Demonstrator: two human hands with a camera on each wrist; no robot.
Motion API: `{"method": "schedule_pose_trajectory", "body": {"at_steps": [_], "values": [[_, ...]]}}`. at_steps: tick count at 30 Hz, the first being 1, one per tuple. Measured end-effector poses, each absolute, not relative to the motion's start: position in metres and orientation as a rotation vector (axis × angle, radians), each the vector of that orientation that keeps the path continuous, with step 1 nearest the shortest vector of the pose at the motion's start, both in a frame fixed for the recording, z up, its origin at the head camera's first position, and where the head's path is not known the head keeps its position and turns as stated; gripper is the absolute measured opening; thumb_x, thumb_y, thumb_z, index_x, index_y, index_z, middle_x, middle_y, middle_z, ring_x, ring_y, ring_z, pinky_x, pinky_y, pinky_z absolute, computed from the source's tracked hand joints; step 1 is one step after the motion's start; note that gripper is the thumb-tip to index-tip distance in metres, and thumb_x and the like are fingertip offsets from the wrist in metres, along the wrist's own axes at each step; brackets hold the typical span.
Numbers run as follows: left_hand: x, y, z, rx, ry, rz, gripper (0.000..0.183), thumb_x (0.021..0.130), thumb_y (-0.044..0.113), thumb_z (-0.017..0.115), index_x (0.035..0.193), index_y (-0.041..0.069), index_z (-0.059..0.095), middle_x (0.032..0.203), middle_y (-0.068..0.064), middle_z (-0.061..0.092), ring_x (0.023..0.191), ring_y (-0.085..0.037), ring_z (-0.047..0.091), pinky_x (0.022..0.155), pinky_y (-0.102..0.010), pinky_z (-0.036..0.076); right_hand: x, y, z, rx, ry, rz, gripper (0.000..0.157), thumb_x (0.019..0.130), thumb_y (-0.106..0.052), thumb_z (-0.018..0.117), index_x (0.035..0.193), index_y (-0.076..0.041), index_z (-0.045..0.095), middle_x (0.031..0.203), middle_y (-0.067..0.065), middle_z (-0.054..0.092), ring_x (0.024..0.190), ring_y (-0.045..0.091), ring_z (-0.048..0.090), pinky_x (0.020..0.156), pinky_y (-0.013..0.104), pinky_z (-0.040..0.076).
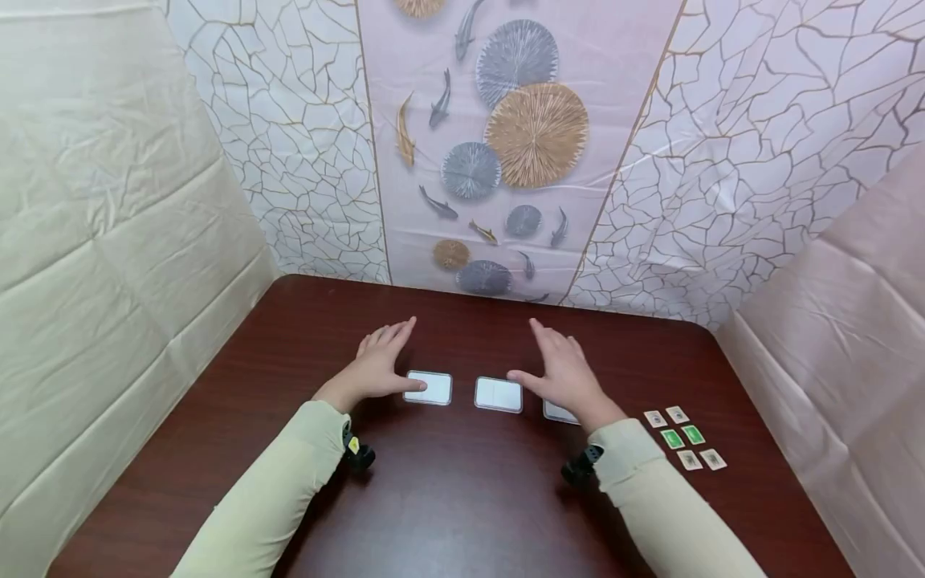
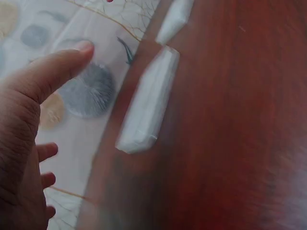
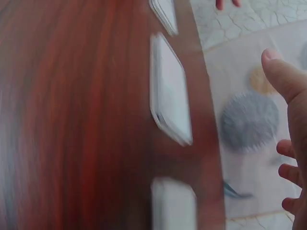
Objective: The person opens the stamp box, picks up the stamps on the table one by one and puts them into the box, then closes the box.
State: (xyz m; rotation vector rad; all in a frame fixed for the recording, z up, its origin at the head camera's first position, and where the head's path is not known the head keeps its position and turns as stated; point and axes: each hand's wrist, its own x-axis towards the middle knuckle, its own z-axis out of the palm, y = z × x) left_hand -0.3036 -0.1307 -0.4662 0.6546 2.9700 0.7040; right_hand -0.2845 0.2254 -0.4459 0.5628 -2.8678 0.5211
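Note:
Three flat white rectangular pieces with clear edges lie in a row across the dark red-brown table. My left hand (image 1: pixel 376 365) is over the table with fingers spread, its thumb overlapping the left white piece (image 1: pixel 438 388) in the head view. Between the hands lies the middle white piece (image 1: pixel 499 395). My right hand (image 1: pixel 567 376), fingers extended and thumb pointing inward, partly covers the right white piece (image 1: pixel 560 413). Both palms face inward and hold nothing. In the left wrist view a white piece (image 2: pixel 149 103) is blurred below the thumb; the right wrist view shows a white piece (image 3: pixel 171 88) too.
At the table's right side lie several small square tiles in pairs: two pale picture tiles (image 1: pixel 655 419), two green tiles (image 1: pixel 672 439) and two more pale tiles (image 1: pixel 690 460). A patterned cloth (image 1: pixel 477 241) hangs behind the table (image 1: pixel 448 498), with plain cloth at both sides.

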Motion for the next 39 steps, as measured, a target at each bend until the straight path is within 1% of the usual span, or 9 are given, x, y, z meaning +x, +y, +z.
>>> {"method": "schedule_pose_trajectory", "body": {"at_steps": [4,7,11,16,19,22,26,33,39], "values": [[-0.3,-0.138,-0.481,0.598,2.921,0.737,0.106,0.075,0.058,0.08,0.16,0.015,0.031,0.162,-0.016,0.026,0.149,-0.044,0.016,0.115,-0.07,0.009,-0.287,0.196,-0.463,0.614,-2.876,0.55,0.1,0.088,-0.061,0.068,0.16,-0.007,0.025,0.153,0.013,0.046,0.142,0.035,0.04,0.118,0.06,0.02],[-0.299,-0.141,-0.488,0.56,2.888,0.791,0.094,0.075,0.053,0.082,0.153,0.015,0.045,0.162,-0.017,0.026,0.15,-0.045,0.013,0.116,-0.07,0.006,-0.286,0.174,-0.474,0.655,-2.895,0.543,0.096,0.089,-0.062,0.066,0.16,-0.008,0.028,0.152,0.013,0.048,0.142,0.034,0.041,0.119,0.058,0.022],[-0.3,-0.141,-0.496,0.554,2.872,0.86,0.08,0.076,0.05,0.083,0.144,0.019,0.055,0.162,-0.019,0.024,0.15,-0.047,0.009,0.116,-0.068,0.003,-0.285,0.147,-0.485,0.706,-2.925,0.477,0.093,0.089,-0.064,0.064,0.159,-0.01,0.033,0.153,0.012,0.047,0.142,0.032,0.042,0.119,0.055,0.023],[-0.302,-0.139,-0.507,0.579,2.922,0.83,0.069,0.078,0.054,0.08,0.138,0.027,0.06,0.162,-0.017,0.026,0.15,-0.045,0.012,0.118,-0.065,0.001,-0.286,0.119,-0.491,0.816,-2.952,0.335,0.09,0.09,-0.065,0.063,0.157,-0.012,0.038,0.151,0.01,0.05,0.139,0.032,0.044,0.117,0.054,0.027],[-0.302,-0.137,-0.511,0.607,2.952,0.813,0.064,0.079,0.055,0.078,0.135,0.029,0.062,0.161,-0.014,0.029,0.149,-0.042,0.015,0.118,-0.064,0.002,-0.288,0.108,-0.491,0.871,-2.962,0.296,0.084,0.091,-0.059,0.066,0.155,-0.011,0.042,0.146,0.01,0.053,0.136,0.032,0.047,0.116,0.053,0.031],[-0.301,-0.137,-0.514,0.638,2.964,0.81,0.062,0.08,0.056,0.077,0.134,0.028,0.062,0.16,-0.013,0.032,0.148,-0.041,0.019,0.118,-0.065,0.004,-0.289,0.103,-0.49,0.907,-2.976,0.296,0.079,0.091,-0.052,0.07,0.153,-0.01,0.045,0.14,0.01,0.056,0.131,0.03,0.049,0.112,0.047,0.038],[-0.302,-0.138,-0.516,0.643,2.963,0.825,0.061,0.08,0.056,0.078,0.132,0.028,0.063,0.159,-0.012,0.034,0.148,-0.039,0.02,0.118,-0.065,0.005,-0.291,0.099,-0.489,0.942,-3.019,0.385,0.076,0.092,-0.045,0.072,0.152,-0.008,0.045,0.137,0.011,0.053,0.128,0.027,0.048,0.104,0.041,0.045],[-0.3,-0.141,-0.519,0.606,2.955,0.816,0.061,0.08,0.056,0.079,0.132,0.029,0.063,0.16,-0.009,0.034,0.15,-0.04,0.017,0.119,-0.064,0.003,-0.29,0.094,-0.491,0.94,-3.015,0.496,0.068,0.092,-0.039,0.074,0.147,-0.008,0.051,0.135,0.01,0.052,0.123,0.026,0.051,0.099,0.039,0.048],[-0.299,-0.143,-0.52,0.599,2.961,0.792,0.064,0.08,0.057,0.078,0.134,0.028,0.062,0.16,-0.009,0.033,0.15,-0.04,0.017,0.119,-0.064,0.004,-0.287,0.093,-0.492,0.919,-2.983,0.539,0.067,0.09,-0.04,0.076,0.145,-0.009,0.053,0.135,0.009,0.053,0.121,0.024,0.054,0.098,0.04,0.049]]}}
